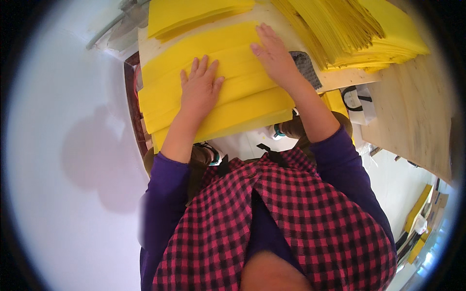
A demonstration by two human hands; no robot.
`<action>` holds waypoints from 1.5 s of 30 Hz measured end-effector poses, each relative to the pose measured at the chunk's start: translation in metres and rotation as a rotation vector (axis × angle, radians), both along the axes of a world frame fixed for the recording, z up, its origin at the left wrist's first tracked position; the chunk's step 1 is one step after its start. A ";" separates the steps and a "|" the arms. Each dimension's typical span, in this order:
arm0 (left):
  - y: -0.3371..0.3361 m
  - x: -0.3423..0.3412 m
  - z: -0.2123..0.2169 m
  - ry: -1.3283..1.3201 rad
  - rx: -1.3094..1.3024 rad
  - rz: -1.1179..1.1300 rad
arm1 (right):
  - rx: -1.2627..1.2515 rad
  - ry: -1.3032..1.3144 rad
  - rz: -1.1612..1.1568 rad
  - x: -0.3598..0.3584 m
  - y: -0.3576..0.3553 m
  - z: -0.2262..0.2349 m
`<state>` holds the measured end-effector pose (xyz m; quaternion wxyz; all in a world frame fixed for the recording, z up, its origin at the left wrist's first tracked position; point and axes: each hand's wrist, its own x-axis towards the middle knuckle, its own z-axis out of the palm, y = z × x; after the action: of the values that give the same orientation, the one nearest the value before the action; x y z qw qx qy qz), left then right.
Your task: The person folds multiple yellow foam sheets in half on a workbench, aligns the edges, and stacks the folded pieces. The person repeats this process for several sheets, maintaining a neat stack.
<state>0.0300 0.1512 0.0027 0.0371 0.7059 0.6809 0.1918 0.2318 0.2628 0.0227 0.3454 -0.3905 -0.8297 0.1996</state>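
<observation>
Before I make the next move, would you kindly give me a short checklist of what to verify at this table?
1. Left hand flat on the yellow sheets, fingers spread: ok.
2. Right hand at their right side, gripping nothing: ok.
3. Upper surface smooth: not ok; creases or layer edges run across it.
4. Near edges lined up: not ok; a paler layer shows below the upper one.
5. Right-hand yellow stack apart from these sheets: ok; bare tabletop shows between.
6. Dark grey cloth free of the sheets: cannot tell; the right forearm hides the gap.
</observation>
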 end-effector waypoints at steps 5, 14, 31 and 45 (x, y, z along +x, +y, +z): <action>0.000 0.002 0.001 0.024 -0.011 0.012 | 0.095 -0.239 0.113 -0.048 -0.015 -0.006; 0.001 -0.009 0.007 -0.161 -0.018 0.000 | 0.085 -0.516 0.094 -0.056 -0.025 -0.029; -0.003 -0.035 -0.014 0.019 -0.160 0.323 | 0.156 -0.569 0.072 -0.057 -0.030 -0.036; -0.015 -0.051 -0.023 0.221 -0.167 0.419 | 0.036 -0.502 0.232 -0.116 -0.042 -0.003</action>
<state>-0.0214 0.1366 -0.0208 -0.0199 0.5604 0.8258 0.0599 0.1154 0.2211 0.0197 0.1106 -0.3238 -0.9319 0.1200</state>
